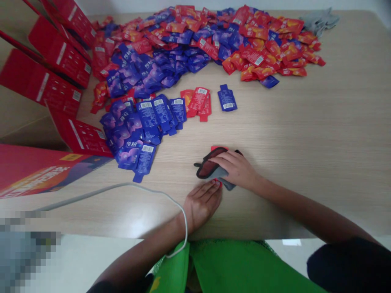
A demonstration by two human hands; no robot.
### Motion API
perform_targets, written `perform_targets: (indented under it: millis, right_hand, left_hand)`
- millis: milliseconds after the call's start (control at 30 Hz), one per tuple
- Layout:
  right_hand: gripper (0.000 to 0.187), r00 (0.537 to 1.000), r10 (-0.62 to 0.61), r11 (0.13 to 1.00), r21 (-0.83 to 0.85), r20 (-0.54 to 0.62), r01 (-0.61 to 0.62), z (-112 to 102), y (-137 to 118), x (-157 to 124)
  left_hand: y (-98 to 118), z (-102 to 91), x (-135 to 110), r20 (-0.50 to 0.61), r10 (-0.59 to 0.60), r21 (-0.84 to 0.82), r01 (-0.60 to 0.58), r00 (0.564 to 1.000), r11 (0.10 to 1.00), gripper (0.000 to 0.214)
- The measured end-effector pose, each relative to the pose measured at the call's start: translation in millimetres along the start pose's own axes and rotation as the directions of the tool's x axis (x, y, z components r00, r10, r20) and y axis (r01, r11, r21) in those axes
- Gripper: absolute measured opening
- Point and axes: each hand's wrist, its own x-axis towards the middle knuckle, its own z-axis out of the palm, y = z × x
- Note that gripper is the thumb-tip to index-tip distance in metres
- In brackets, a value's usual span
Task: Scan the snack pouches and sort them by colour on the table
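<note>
My right hand [236, 167] is closed on a cloth [208, 169], grey with a dark reddish mesh patch and black edging. The cloth lies over a small red pouch [218, 148], of which only a strip at the top and a bit near my left fingertips show. My left hand [202, 204] rests on the table, its fingers together and their tips gripping the pouch's near end. Farther off, a single blue pouch [227, 98] lies flat, label side up. Left of it are a few red pouches [199, 101] and a spread of overlapping blue pouches [148, 116].
A large mixed heap of red and blue pouches [183, 38] lines the table's back. Open red boxes [39, 83] stand at the left. A grey crumpled cloth [320, 22] lies back right. A pale cable [119, 185] loops across the table and over my left forearm.
</note>
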Motion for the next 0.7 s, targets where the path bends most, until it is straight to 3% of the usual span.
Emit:
perform_targets:
  millis: [433,533,600,700]
  right_hand:
    - [0.047,0.997,0.066,0.977,-0.203,0.033,-0.058,-18,64,64]
    - [0.048,0.989,0.129,0.965,-0.223,-0.070,-0.142,-36,77,61]
    - [0.048,0.946,0.225,0.947,-0.176,-0.233,-0.268,-54,82,49]
    - [0.045,0.802,0.378,0.891,-0.052,-0.462,-0.451,-81,79,15]
  left_hand:
    - [-2,1.3,-1,0.017,0.004,0.004,-0.005,1.000,1.000,0.026]
    - [-2,-3.1,2,0.034,0.001,-0.022,0.000,0.999,1.000,0.026]
    - [-4,-9.1,6,0.046,-0.029,-0.083,0.032,0.999,0.996,0.028]
    - [-10,-20.7,18,0.017,-0.106,-0.208,0.107,0.994,0.972,0.031]
